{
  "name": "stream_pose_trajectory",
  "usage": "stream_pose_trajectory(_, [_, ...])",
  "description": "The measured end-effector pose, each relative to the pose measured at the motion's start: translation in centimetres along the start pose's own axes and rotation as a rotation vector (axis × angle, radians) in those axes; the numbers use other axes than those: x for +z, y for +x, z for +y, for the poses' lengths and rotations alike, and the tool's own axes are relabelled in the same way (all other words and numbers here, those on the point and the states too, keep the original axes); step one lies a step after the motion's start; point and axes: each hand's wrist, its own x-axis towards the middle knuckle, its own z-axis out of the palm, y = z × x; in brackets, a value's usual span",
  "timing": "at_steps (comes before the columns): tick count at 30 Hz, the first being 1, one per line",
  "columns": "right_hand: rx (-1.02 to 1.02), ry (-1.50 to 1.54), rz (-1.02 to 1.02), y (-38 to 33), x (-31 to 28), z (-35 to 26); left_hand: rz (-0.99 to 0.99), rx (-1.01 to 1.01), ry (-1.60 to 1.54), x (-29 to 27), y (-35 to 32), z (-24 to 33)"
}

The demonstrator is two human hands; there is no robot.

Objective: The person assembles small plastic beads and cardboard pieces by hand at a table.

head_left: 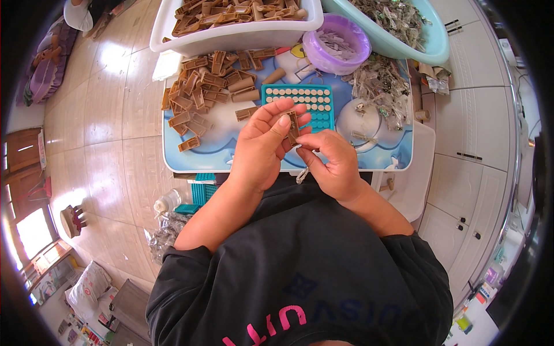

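The left hand, half-curled, grips a brown, trough-shaped plastic piece; beside it, the right hand, pinched closed, touches the piece's near end.

The pieces are brown, the tray teal, the bowl purple, the tabletop patterned blue-and-white.

I see left hand holding 1 brown part — right hand at its lower end. Teal tray beyond — brown pile left of it.
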Motion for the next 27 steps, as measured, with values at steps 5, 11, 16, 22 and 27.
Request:
stream_pose_trajectory(5, [0.017,0.01,-0.031,-0.2,0.3,0.0,-0.004,-0.005,0.008,0.1,-0.1,0.1])
stream_pose_trajectory(11, [0.099,0.036,-0.055,-0.1,0.4,-0.3,0.002,-0.004,0.049,0.0,-0.1,-0.2])
stream_pose_trajectory(16, [0.186,0.128,-0.071,-0.2,0.9,0.4,0.026,-0.023,0.013,-0.4,0.0,-0.6])
stream_pose_trajectory(22, [0.04,-0.054,0.044,0.4,-0.2,-0.3,-0.017,-0.09,0.051,-0.1,0.0,-0.1])
stream_pose_trajectory(27, [0.008,-0.111,-0.013,0.2,-0.7,0.4,-0.017,-0.089,0.098,-0.6,0.0,-0.5])
